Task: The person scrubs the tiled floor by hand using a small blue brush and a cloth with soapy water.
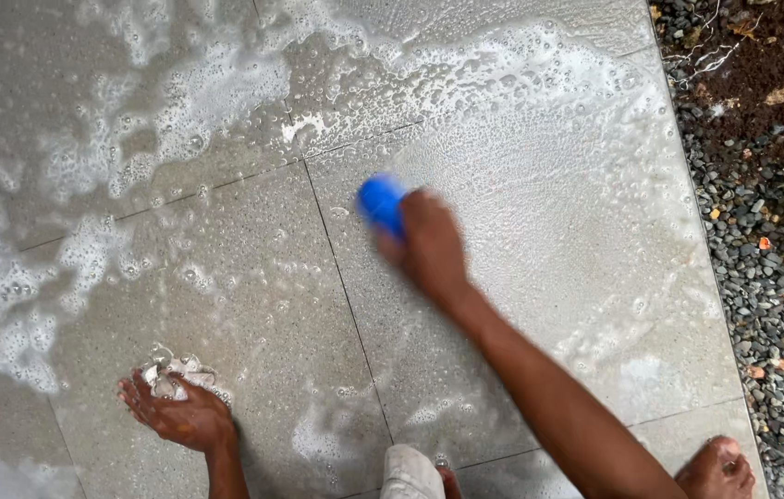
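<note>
Clearly, right hand [431, 245] grips blue brush [381, 201], pointing away up-left.

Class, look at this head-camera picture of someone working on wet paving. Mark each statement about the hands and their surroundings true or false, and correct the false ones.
1. The right hand grips a blue brush. True.
2. The left hand is raised clear of the tiles. False: it rests flat on the wet tile, with foam at its fingers.
3. Soapy foam covers much of the paving. True.
4. A lawn borders the tiles on the right. False: grey gravel and dark soil lie there.
5. The brush is red. False: it is blue.
</note>
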